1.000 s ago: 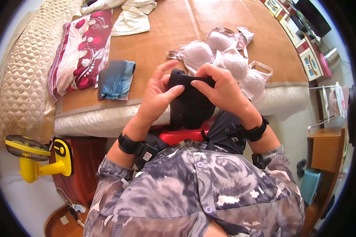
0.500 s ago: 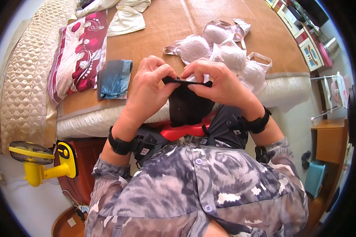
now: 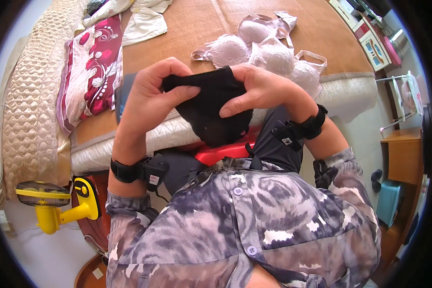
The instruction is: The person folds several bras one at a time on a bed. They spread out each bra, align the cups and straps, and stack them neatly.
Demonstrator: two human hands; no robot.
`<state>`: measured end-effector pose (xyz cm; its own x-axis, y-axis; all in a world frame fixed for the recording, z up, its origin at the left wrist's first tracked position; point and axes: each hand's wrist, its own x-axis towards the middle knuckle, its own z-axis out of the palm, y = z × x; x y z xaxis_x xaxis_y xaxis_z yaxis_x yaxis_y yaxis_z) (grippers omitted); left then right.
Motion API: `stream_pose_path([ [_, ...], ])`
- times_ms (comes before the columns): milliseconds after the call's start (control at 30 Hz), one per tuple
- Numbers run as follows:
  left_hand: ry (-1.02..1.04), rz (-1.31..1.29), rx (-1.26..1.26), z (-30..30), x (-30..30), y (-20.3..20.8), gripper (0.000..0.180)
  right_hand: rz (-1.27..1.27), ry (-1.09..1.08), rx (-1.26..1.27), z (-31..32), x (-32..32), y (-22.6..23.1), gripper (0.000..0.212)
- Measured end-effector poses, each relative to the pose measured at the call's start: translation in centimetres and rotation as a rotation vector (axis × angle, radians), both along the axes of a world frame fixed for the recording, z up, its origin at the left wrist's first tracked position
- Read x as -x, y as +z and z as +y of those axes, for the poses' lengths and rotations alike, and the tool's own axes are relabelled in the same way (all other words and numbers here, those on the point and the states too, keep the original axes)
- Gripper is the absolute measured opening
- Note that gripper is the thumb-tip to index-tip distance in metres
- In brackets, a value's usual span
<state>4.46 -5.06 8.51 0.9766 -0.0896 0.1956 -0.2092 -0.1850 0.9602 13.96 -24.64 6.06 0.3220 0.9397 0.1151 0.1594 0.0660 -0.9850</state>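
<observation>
both hands are pinching the same black garment (image 3: 211, 108) up in front of the chest, over the near edge of the bed (image 3: 321, 33). left hand (image 3: 151, 96) grips its top edge at 9 o'clock and right hand (image 3: 259, 91) grips at 3 o'clock, so the long axis runs straight left-right between them with the rest hanging toward 6 (neither hand is nearer really). the pale bras (image 3: 269, 50) sit at 12 o'clock on the bed, just past the knuckles.
</observation>
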Motion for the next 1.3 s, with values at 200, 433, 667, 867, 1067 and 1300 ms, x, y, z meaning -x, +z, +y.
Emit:
stream_pose_path([
  [200, 0.051, 0.171, 0.267, -0.1, -0.4, -0.3, 0.015, 0.151, 0.105, 0.077, 0.6, -0.2, -0.2, 0.045],
  [433, 0.118, 0.027, 0.383, -0.7, -1.0, -0.5, 0.016, 0.296, 0.317, 0.067, 0.8, -0.5, -2.0, 0.041],
  [667, -0.037, 0.134, 0.665, 0.0, -0.2, -1.7, 0.042, 0.435, 0.151, -0.008, 0.9, -0.1, -2.2, 0.028],
  [867, -0.184, 0.309, 0.575, 0.0, 0.7, -4.3, 0.042, 0.573, 0.028, -0.121, 0.3, -1.0, -2.1, 0.027],
  [1067, -0.107, 0.27, 0.343, -1.4, 0.4, -4.4, 0.035, 0.423, -0.201, -0.158, 0.2, -2.7, -0.8, 0.028],
  [1300, -0.104, 0.126, 0.045, -3.3, -0.4, -5.0, 0.029, -0.617, -0.236, 0.017, 0.8, -0.6, 2.9, 0.021],
])
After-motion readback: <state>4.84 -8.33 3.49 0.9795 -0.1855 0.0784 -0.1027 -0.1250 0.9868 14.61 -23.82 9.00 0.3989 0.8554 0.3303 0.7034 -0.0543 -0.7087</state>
